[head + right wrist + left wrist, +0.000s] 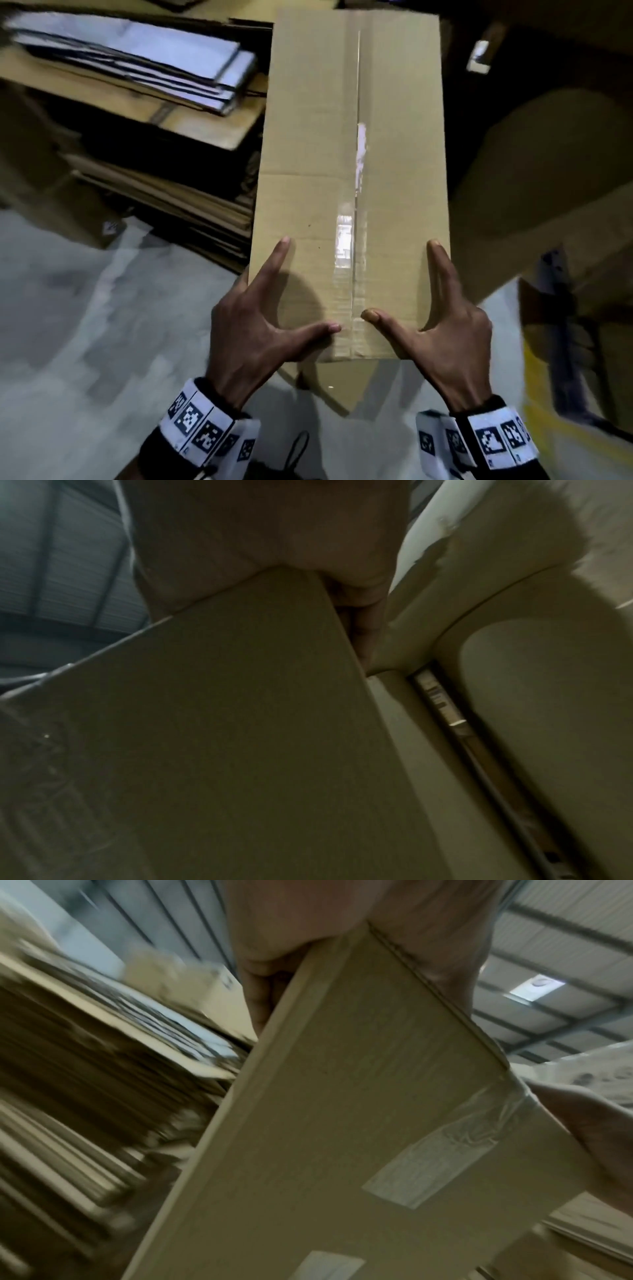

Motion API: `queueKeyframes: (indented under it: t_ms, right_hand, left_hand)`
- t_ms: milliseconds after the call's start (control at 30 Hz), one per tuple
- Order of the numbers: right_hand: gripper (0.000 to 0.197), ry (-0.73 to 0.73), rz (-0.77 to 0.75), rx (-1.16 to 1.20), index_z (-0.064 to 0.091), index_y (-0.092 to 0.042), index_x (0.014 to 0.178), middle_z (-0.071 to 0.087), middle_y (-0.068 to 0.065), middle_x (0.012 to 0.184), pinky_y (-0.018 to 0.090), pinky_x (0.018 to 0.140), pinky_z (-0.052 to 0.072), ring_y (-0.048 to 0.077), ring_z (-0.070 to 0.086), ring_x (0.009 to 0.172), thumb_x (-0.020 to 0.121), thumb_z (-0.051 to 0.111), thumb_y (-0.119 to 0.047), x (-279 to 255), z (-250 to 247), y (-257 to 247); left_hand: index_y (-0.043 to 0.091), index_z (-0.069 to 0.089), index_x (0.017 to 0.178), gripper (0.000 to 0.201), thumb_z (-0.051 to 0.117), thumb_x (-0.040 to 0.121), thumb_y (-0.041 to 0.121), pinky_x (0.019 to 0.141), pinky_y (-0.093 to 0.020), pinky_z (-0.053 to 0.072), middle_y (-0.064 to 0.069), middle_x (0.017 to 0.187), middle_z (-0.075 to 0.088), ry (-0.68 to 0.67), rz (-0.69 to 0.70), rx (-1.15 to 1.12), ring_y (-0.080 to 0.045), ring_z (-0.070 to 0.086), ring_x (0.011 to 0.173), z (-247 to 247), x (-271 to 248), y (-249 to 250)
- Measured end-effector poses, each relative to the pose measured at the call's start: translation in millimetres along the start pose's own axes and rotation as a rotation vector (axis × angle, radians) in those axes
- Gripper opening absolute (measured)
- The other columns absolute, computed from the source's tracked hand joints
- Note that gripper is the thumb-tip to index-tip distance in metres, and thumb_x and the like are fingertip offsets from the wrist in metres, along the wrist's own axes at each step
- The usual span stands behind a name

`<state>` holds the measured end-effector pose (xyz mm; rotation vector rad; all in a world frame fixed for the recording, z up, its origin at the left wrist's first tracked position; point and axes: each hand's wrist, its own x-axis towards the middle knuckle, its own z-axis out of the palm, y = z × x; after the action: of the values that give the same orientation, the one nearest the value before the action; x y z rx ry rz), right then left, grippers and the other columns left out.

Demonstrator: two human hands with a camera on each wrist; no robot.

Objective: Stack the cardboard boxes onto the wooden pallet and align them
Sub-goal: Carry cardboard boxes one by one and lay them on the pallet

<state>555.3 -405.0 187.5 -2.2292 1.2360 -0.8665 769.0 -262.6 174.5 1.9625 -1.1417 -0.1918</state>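
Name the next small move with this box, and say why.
Probably carry the box on toward the pallet before lowering it. Left hand and right hand grip its near end, floor lies underneath, and no pallet is in view.

Your left hand and right hand were bare: no gloves, no rings, nails short.

Each wrist carried a band of white square tiles printed with black pixel-pattern markers, set edge to edge around the wrist. On the left wrist band about five tiles showed; the right wrist band showed about four, plus a plain white block on its inner side.

Under both bands you wore dark sleeves, black cuffs just past the tiles. A thin black cord looped below the left band.

Both wrist views showed only a blurred palm at the top edge.
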Motion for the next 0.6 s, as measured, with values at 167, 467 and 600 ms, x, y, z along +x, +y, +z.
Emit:
queueKeyframes:
  t_ms: [167, 467, 600]
  right_hand:
    - [0.122, -0.114, -0.194, 0.096, 0.017, -0.046, 0.162, 0.049, -0.006, 0.152, 0.05, 0.104, 0.053, 0.015, 0.055, 0.124, 0.061, 0.073, -0.087, 14, 80, -101]
    - [0.121, -0.463, -0.555, 0.254, 0.018, -0.05, 0.16, 0.056, 0.006, 0.15, 0.055, 0.106, 0.051, 0.031, 0.059, 0.129, 0.06, 0.075, -0.088, -8, 211, -289]
    - [0.122, -0.604, -0.697, 0.341, 0.028, -0.042, 0.16, 0.059, 0.006, 0.146, 0.036, 0.109, 0.042, 0.02, 0.056, 0.129, 0.059, 0.085, -0.079, -33, 270, -361]
  left_hand:
    - [0.049, 0.026, 0.159, 0.122, 0.074, 0.054, 0.09, 0.093, -0.025, 0.05, 0.006, 0.136, 0.06, 0.218, -0.074, 0.023, -0.003, 0.057, 0.116, -102, -17, -65]
    - [0.048, 0.031, 0.158, 0.122, 0.074, 0.054, 0.092, 0.097, -0.025, 0.051, 0.005, 0.136, 0.065, 0.628, -0.386, 0.202, -0.01, 0.063, 0.118, -255, -108, -149]
    - [0.048, 0.027, 0.16, 0.121, 0.064, 0.056, 0.098, 0.1, -0.031, 0.051, 0.002, 0.142, 0.063, 0.75, -0.565, 0.334, -0.016, 0.063, 0.119, -297, -155, -183]
